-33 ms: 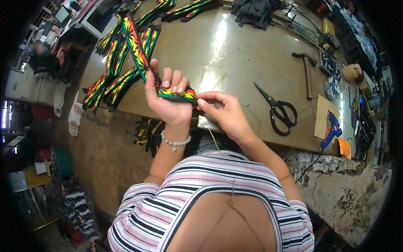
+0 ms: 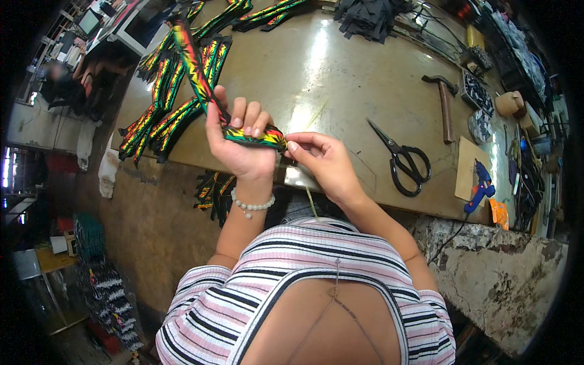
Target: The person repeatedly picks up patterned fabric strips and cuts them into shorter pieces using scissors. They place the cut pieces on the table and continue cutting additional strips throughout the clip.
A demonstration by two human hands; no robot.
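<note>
A patterned strap (image 2: 192, 64) in red, yellow, green and black runs across my left hand (image 2: 244, 152), whose fingers are curled round it. Its long end rises past my thumb to the upper left, slightly blurred. At the short end of the strap, my right hand (image 2: 319, 161) is closed in a pinch of thumb and forefinger. A thin pale yellow-green string (image 2: 311, 202) hangs below the right hand toward my striped top, and a faint length also shows above the fingers. What exactly lies between the right fingertips is partly hidden.
More patterned straps (image 2: 167, 100) lie in bunches on the table (image 2: 267, 67), left and far. Black-handled scissors (image 2: 404, 161), a hammer (image 2: 447, 109) and a blue glue gun (image 2: 482, 188) lie to the right. A black strip pile (image 2: 368, 18) sits at the back.
My left hand has shifted very slightly left and up with the strap, whose long end has swung a little left. The string has moved slightly; the right hand keeps its pinch.
</note>
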